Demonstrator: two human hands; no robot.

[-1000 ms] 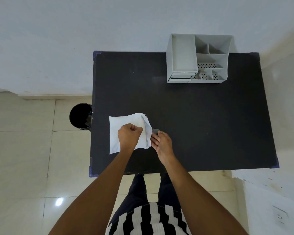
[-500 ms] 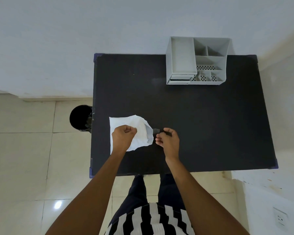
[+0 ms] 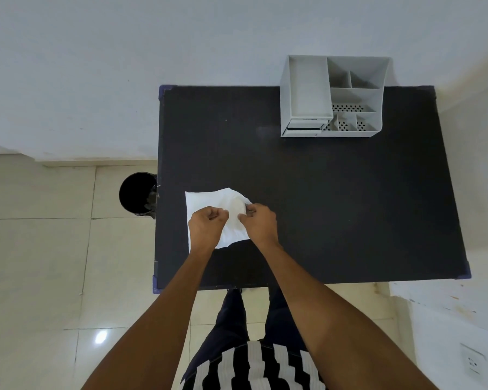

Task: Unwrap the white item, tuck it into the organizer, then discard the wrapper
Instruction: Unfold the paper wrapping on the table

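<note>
A dark worktop (image 3: 335,192) stands against a pale wall, with a grey organizer (image 3: 333,97) at its far edge, right of centre; its tall open bay sits on the left, smaller compartments on the right, some with perforated floors. On the tiled floor just off the worktop's left edge stands a round black bin (image 3: 137,194), well apart from the organizer. The stretch of worktop between the hands and the organizer carries nothing. Near the front left of the worktop lies the white wrapper (image 3: 209,199), flat at its left corner and bulged and creased toward its right side. The left hand (image 3: 207,228) rests on it as a loose fist, thumb and fingertips pinching the sheet near its middle. The right hand (image 3: 261,222) meets the wrapper's right edge, fingers curled in a narrow grip on the paper, with a small dark bit showing at its fingertips; what that bit is cannot be told. Both forearms reach forward, converging over the wrapper.
</note>
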